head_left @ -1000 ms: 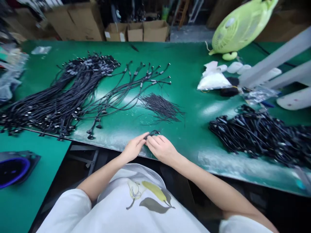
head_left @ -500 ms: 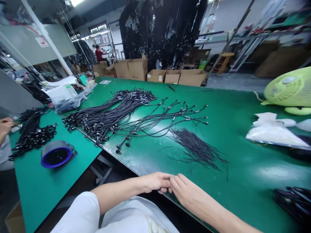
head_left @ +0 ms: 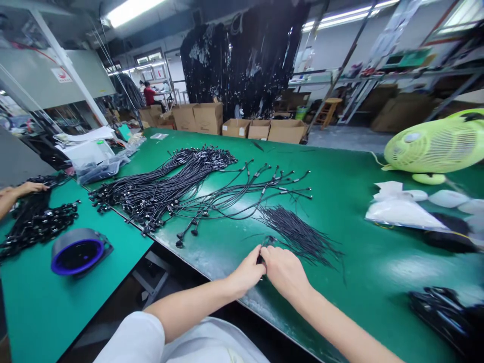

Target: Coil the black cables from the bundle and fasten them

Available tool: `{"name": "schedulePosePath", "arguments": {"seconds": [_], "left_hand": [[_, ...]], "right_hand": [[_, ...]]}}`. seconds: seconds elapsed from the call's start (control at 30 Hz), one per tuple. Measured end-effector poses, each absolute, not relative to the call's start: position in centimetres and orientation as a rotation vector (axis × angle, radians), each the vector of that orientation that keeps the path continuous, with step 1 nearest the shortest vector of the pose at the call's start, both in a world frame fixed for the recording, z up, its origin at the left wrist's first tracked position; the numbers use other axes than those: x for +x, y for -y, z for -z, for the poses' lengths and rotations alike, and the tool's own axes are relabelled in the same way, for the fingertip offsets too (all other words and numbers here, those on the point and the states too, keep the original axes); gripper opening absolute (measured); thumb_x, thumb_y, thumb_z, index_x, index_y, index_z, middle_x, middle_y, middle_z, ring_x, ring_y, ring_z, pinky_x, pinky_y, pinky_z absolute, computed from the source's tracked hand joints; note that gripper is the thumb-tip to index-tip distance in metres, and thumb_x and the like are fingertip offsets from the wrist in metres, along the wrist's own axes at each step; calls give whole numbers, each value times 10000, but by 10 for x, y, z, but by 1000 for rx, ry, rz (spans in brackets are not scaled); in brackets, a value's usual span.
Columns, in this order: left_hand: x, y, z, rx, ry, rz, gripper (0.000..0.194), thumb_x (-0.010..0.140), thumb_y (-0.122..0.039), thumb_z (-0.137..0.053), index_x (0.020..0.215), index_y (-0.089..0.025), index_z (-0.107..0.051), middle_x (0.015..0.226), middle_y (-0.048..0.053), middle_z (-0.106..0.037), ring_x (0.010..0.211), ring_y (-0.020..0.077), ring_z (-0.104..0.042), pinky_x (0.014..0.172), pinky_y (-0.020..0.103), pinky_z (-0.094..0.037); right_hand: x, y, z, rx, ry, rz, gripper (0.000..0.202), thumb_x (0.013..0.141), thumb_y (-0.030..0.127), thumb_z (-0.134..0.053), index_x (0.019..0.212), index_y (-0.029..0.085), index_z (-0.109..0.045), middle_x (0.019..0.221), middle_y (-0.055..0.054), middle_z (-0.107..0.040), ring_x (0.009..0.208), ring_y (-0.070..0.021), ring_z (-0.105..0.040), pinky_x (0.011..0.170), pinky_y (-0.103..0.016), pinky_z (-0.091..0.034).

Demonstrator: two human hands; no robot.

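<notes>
Surface: glossy green table (head_left: 340, 212), long, with a second matte green table (head_left: 34, 307) abutting at left. Room: workshop, strip lights overhead; large black hanging mass (head_left: 242, 65) at the back; person in a red top (head_left: 149, 95) seated far off. Lime-green plastic fan (head_left: 431, 143) lies at the right of the long table.

Containers: tall brown cardboard boxes (head_left: 207, 119) and lower open-topped cardboard boxes (head_left: 285, 131) stand beyond the far edge; contents not legible. Clear plastic bag with white contents (head_left: 403, 210) near the fan. On the left table, grey round-walled object with blue-purple rim (head_left: 87, 235), dark inside. A co-worker's hand (head_left: 33, 188) is at black cables there.

Cables: thick bundle of long black cables with metal-tipped connectors (head_left: 166, 189), a few spread loose to its right; pile of thin black wire strands (head_left: 300, 234) just beyond the hands.

Grip: left hand (head_left: 247, 272) and right hand (head_left: 285, 269) meet near the front edge, fingers of both closed on a short bunched black cable (head_left: 269, 240). Its looped end projects past the fingertips, toward the strands; remainder mostly hidden between the hands.
</notes>
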State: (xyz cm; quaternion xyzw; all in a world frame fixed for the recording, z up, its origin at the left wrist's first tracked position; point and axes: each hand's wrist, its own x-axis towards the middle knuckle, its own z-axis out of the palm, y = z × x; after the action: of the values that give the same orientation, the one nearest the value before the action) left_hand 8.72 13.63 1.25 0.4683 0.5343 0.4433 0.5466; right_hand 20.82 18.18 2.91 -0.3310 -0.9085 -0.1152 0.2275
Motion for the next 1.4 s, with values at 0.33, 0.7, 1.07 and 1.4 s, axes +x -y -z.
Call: {"name": "schedulePosePath", "arguments": {"seconds": [0.33,0.7,1.07,1.4], "left_hand": [[59,-140,-61,1591,-1073,-1177,329,851,-266,-443,784,-182,-754,1101,86,-632,1125,233,-510,1080,414,-301],[54,-141,-28,726,-1004,-914,708,904,-677,-306,931,-97,-710,676,-20,-389,544,90,-272,592,251,-348],[55,-128,-83,1066,-910,-1112,494,802,-575,-628,552,-153,-570,666,6,-467,644,121,-447,661,265,-400],[76,-100,-34,1100,-969,-924,488,906,-447,-537,1319,-188,-531,1362,102,-547,1313,257,-439,1118,402,-308]], "right_hand": [[230,-180,-32,-1229,1687,-1443,486,779,648,-479,670,179,-546,558,14,-474,509,-115,-372,493,-244,-290],[225,-152,-55,-987,2208,223,360,982,151,-329,713,181,-566,623,-15,-519,612,-154,-446,635,-288,-306],[223,-144,-50,-979,2349,-324,356,996,204,-326,737,176,-569,698,-18,-584,670,-140,-476,647,-257,-323],[225,-140,-43,-1176,1859,-902,268,952,289,-398,757,185,-549,722,-8,-583,696,-135,-515,690,-252,-359]]}}
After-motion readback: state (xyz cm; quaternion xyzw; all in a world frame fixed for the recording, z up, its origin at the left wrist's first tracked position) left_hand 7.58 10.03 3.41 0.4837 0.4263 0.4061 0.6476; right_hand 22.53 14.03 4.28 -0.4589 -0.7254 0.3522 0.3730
